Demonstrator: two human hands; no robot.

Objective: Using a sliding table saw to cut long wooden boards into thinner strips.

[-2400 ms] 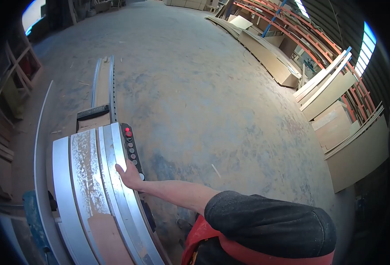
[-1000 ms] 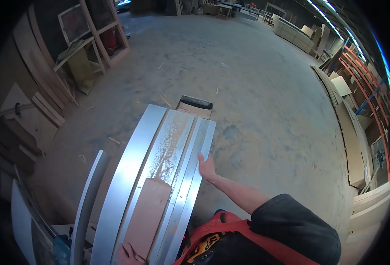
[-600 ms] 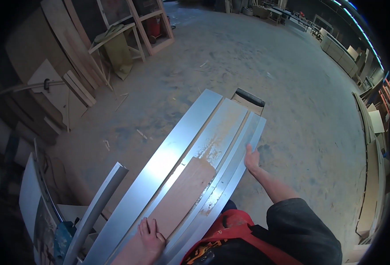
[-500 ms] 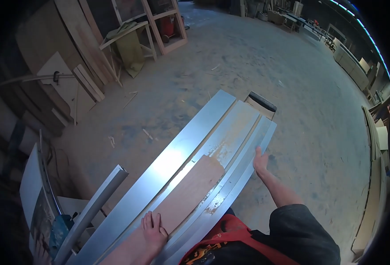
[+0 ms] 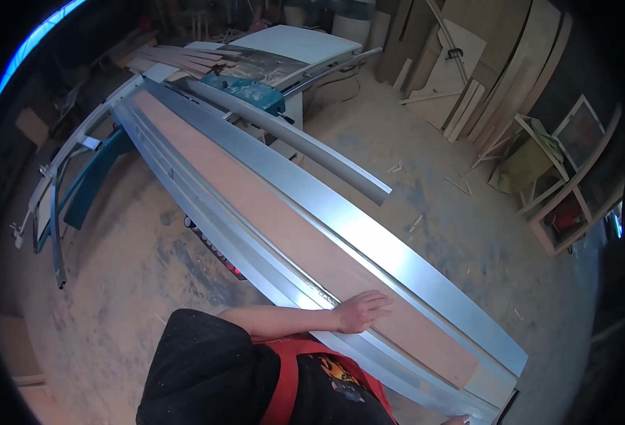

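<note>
A long, thin reddish wooden board [image 5: 277, 212] lies flat along the silver sliding table [image 5: 404, 251] of what looks like a panel saw. My left hand [image 5: 364, 312] rests on top of the board, toward its right end, with its fingers laid over the surface. Only a sliver of my right hand [image 5: 458, 420] shows at the bottom edge of the picture, by the table's near side; its fingers are mostly cut off. The board's right end stops short of the table's end.
A grey metal rail [image 5: 327, 152] runs beside the table, near a teal machine part [image 5: 245, 95]. Several wood strips [image 5: 185, 60] are piled at the back left. A curved metal frame [image 5: 61, 170] stands at left. Panels [image 5: 514, 71] lean at back right; offcuts lie on the floor.
The view has swung left, bringing the machine's far end into sight. The board's end lies closer to the table's end. My right hand has dropped almost out of view.
</note>
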